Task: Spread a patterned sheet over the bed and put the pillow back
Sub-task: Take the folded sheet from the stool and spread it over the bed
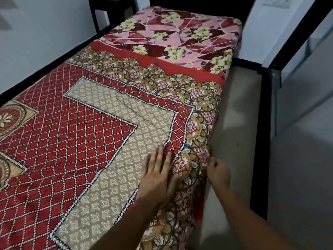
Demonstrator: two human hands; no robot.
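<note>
A red and beige patterned sheet [90, 134] lies spread over most of the bed. Its far end stops short, and the pink floral mattress cover [176, 35] shows beyond it. My left hand [158, 175] lies flat with straight fingers on the sheet near the bed's right edge. My right hand [217, 171] is at the side of the bed, its fingers curled at the hanging edge of the sheet; the grip itself is blurred. No pillow is in view.
A dark chair or frame [97, 13] stands beyond the bed's far left corner. White wall runs along the bed's left side. Grey floor [237, 123] and a black door frame [261, 123] lie to the right.
</note>
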